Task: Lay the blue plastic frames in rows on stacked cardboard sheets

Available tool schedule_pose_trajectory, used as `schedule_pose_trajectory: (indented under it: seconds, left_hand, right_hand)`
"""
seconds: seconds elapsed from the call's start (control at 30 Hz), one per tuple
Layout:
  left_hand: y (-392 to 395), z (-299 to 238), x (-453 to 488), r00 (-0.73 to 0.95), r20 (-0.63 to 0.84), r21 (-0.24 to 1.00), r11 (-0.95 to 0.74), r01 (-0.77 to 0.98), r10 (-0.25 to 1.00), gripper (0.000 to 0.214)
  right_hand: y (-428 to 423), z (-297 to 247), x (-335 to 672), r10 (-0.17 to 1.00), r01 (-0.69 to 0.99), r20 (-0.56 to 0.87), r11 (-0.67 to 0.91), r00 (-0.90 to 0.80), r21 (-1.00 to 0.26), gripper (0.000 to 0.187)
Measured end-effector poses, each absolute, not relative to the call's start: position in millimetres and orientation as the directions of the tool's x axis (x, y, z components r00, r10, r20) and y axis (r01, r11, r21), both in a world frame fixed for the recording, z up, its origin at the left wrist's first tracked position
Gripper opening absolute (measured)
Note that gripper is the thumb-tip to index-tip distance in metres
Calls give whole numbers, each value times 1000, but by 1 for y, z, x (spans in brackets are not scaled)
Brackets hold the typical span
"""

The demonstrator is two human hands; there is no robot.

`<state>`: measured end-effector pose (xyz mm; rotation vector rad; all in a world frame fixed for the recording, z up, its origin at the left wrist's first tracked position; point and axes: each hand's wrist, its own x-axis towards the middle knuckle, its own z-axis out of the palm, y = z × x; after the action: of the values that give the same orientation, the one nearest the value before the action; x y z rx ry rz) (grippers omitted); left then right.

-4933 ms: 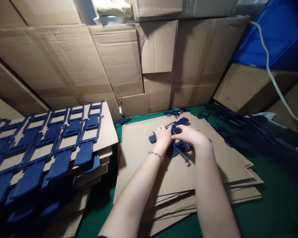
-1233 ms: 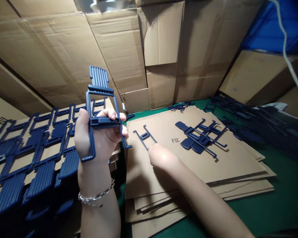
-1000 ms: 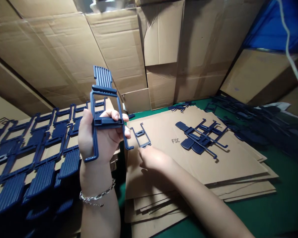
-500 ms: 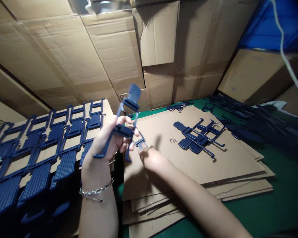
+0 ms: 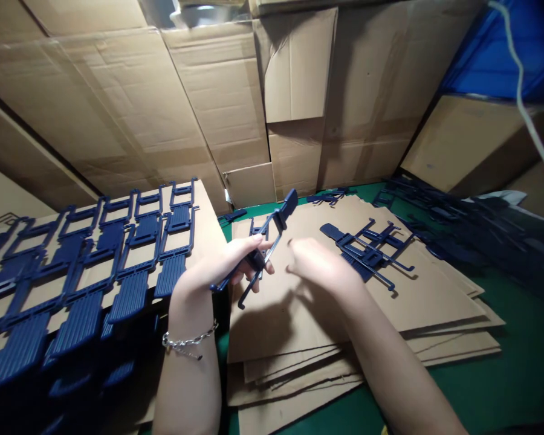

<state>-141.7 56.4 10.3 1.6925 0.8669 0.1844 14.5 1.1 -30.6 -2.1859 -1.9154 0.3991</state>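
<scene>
A dark blue plastic frame with a paddle-shaped end (image 5: pixel 291 205) is gripped in my left hand (image 5: pixel 249 257), tilted up to the right. My left fingers wrap round its rails, and its hooked ends point down. Just right of it, my right hand (image 5: pixel 317 260) hovers over the cardboard stack (image 5: pixel 294 332) with curled fingers; whatever they hold, if anything, is hidden. A similar frame (image 5: pixel 259 225) lies on the cardboard behind my left hand, partly covered. Beyond my right hand rests a small pile of the same frames (image 5: pixel 374 251).
On the left, rows of dark blue frames (image 5: pixel 131 293) cover a cardboard surface (image 5: pixel 211 226). More dark parts (image 5: pixel 428 205) are heaped at the back right on the green table (image 5: pixel 517 362). Cardboard boxes (image 5: pixel 226 96) wall off the back, and a white cable (image 5: pixel 519 78) hangs at the right.
My right hand has moved right, away from the frame lying on the cardboard. My left hand has shifted right and tipped its frame to the right. The view has moved slightly.
</scene>
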Motion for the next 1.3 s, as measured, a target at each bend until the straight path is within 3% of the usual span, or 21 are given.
schedule_pose_trajectory:
  seconds: [0.13, 0.2, 0.27, 0.33, 0.4, 0.47, 0.53, 0.63, 0.8, 0.93, 1.07, 1.2, 1.3]
  left_hand:
    - [58, 1, -137, 806, -358, 914, -2, 406, 471, 61]
    - [62, -7, -135, 871, -330, 940, 46, 337, 363, 65]
    - [67, -15, -132, 913, -312, 950, 95, 298, 262, 71]
    - [73, -23, -126, 929, -278, 960, 93, 262, 245, 77]
    - [78, -31, -118, 891, -243, 954, -70, 290, 384, 75]
    - [82, -40, -109, 772, -195, 807, -348, 477, 605, 66]
    - [84, -49, -103, 647, -143, 547, -485, 683, 749, 56]
    - [85, -61, -99, 570, -200, 354, -484, 800, 797, 51]
    - [88, -68, -97, 495, -316, 164, -468, 869, 809, 42]
    - [88, -65, -96, 437, -324, 44, -448, 893, 839, 35]
    - [88, -67, -97, 384, -323, -7, -408, 913, 865, 37]
    - [91, -71, -99, 315, -303, -27, -338, 941, 900, 61]
    - [93, -71, -100, 300, -353, -18, -327, 945, 886, 63]
  right_hand:
    - [-11, -19, 46, 897, 943, 340, -195, 283, -272, 65]
    - [-11, -17, 57, 868, 957, 433, -144, 244, -251, 65]
    - [-10, -15, 68, 877, 966, 454, -45, 160, -253, 52]
    - [-14, -11, 77, 926, 951, 363, 11, 106, -308, 30]
    - [-20, -5, 85, 982, 910, 154, -35, 108, -413, 15]
    - [-26, 0, 92, 990, 867, -17, -133, 142, -480, 30]
    - [-28, 1, 98, 970, 846, -64, -235, 233, -479, 41]
    - [-20, -6, 102, 913, 838, -32, -386, 406, -386, 43]
    - [1, -22, 84, 899, 851, -29, -423, 436, -310, 20]
    - [8, -27, 48, 898, 853, -109, -440, 427, -280, 35]
    - [17, -42, 11, 897, 864, -207, -434, 390, -254, 45]
    - [28, -65, -14, 886, 886, -314, -414, 341, -206, 59]
    - [30, -72, -23, 890, 901, -344, -381, 299, -205, 64]
